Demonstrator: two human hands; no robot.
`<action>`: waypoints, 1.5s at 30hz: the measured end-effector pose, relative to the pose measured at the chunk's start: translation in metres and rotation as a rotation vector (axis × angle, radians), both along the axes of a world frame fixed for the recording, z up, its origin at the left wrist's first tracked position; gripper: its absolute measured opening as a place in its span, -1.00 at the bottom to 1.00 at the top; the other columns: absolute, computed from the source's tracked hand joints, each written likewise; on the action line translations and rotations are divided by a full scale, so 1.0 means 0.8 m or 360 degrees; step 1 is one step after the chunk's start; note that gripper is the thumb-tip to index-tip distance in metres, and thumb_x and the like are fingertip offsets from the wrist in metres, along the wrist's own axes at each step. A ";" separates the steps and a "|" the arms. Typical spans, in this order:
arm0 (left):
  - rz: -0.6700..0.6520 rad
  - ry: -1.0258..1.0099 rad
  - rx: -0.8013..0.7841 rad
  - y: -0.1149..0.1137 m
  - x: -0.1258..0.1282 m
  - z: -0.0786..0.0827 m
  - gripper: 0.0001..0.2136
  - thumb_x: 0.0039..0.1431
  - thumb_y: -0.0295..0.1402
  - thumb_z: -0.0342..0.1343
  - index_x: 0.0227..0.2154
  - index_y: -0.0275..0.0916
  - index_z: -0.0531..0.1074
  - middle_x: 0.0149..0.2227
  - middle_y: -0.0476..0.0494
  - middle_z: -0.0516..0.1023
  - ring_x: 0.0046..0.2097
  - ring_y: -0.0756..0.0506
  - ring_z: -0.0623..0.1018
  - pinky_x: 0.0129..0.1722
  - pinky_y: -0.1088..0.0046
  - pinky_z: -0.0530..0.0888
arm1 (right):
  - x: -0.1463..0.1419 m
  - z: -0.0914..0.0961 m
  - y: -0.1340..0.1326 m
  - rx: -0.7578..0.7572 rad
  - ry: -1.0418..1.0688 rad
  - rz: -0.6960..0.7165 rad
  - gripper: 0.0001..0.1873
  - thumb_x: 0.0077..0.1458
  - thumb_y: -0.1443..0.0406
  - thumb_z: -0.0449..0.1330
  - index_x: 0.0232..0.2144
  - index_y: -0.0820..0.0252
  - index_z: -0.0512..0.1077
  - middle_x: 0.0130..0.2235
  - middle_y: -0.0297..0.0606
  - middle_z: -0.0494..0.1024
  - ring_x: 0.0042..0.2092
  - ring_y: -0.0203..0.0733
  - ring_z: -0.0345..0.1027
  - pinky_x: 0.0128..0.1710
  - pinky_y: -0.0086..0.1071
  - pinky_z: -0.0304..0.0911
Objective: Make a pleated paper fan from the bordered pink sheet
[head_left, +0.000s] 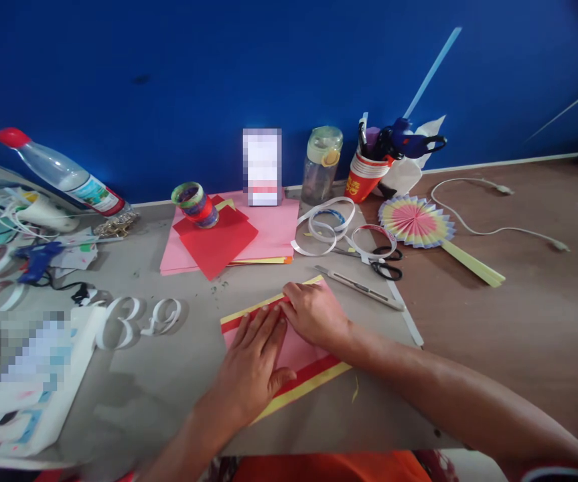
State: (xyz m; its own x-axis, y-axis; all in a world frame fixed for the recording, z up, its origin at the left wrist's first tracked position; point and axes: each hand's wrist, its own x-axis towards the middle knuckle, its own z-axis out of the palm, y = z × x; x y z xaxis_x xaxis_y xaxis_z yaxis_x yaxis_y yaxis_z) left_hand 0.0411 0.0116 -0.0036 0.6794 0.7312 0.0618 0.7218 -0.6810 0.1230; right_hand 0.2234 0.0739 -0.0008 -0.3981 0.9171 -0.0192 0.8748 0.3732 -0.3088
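Observation:
A pink sheet of paper (296, 348) with red and yellow strips along two opposite edges lies at a slant on the grey board. My left hand (256, 358) rests flat on it, fingers stretched toward the far red strip. At that far edge my right hand (313, 314) is curled on the paper, its fingertips at the strip close to the left fingertips. What lies under the right fingers is hidden. Just beyond the sheet is a craft knife (362, 288), with black-handled scissors (386, 270) behind it.
Pink sheets (273, 227) bear red paper (218, 244) and a tape roll stack (195, 204). Behind stand a phone (262, 167), a water bottle (323, 164) and red paper cups (364, 175). A pleated paper fan (416, 224) lies right. A glue gun (37, 260) and curled white strips (120, 323) lie left.

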 end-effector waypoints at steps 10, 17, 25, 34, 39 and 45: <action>0.0006 0.0070 -0.0010 0.001 -0.003 -0.013 -0.36 0.24 -0.05 -0.05 0.26 -0.36 0.07 0.30 -0.35 0.11 0.32 -0.29 0.09 0.26 0.07 0.12 | 0.000 0.001 -0.001 0.0002 0.0000 -0.0009 -0.91 0.16 0.37 0.02 -0.33 0.22 0.33 -0.38 -0.24 0.55 -0.34 -0.19 0.41 -0.36 -0.35 0.01; -0.0001 0.0013 -0.0044 0.001 -0.004 -0.015 -0.39 0.24 -0.09 -0.04 0.24 -0.35 0.11 0.30 -0.38 0.10 0.32 -0.31 0.09 0.23 0.02 0.16 | 0.012 0.012 0.004 0.0084 -0.0133 -0.0082 -0.87 0.17 0.36 0.01 -0.34 0.23 0.36 -0.39 -0.20 0.56 -0.33 -0.13 0.42 -0.31 -0.30 0.01; -0.0016 0.0053 -0.0036 0.002 -0.004 -0.014 -0.38 0.23 -0.06 -0.04 0.24 -0.37 0.12 0.31 -0.37 0.09 0.32 -0.31 0.09 0.24 0.04 0.15 | 0.017 0.010 0.005 0.0070 -0.0135 -0.0076 -0.87 0.18 0.37 0.00 -0.32 0.22 0.36 -0.41 -0.20 0.56 -0.34 -0.12 0.42 -0.32 -0.29 0.01; -0.0022 0.0027 -0.0015 0.002 -0.004 -0.012 -0.36 0.23 -0.04 -0.04 0.24 -0.38 0.11 0.30 -0.38 0.10 0.33 -0.31 0.08 0.24 0.04 0.14 | 0.029 0.013 0.009 0.0030 -0.0145 -0.0118 -0.86 0.17 0.39 0.00 -0.27 0.23 0.36 -0.37 -0.18 0.57 -0.32 -0.11 0.42 -0.31 -0.31 0.05; -0.0030 0.0033 0.0004 0.002 -0.003 -0.011 -0.35 0.23 -0.02 -0.04 0.24 -0.38 0.11 0.30 -0.37 0.12 0.32 -0.30 0.09 0.25 0.06 0.14 | 0.047 0.012 0.013 -0.0029 -0.0098 -0.0225 -0.80 0.18 0.36 0.01 -0.17 0.23 0.38 -0.31 -0.15 0.59 -0.27 -0.11 0.44 -0.26 -0.34 0.10; -0.0029 -0.0104 -0.0105 0.004 -0.005 -0.009 -0.39 0.24 -0.06 -0.03 0.24 -0.35 0.12 0.29 -0.40 0.14 0.33 -0.30 0.08 0.24 -0.01 0.16 | 0.062 0.019 0.017 0.0079 0.0384 -0.0277 -0.74 0.18 0.37 -0.03 -0.18 0.21 0.43 -0.30 -0.23 0.59 -0.28 -0.18 0.42 -0.26 -0.40 0.15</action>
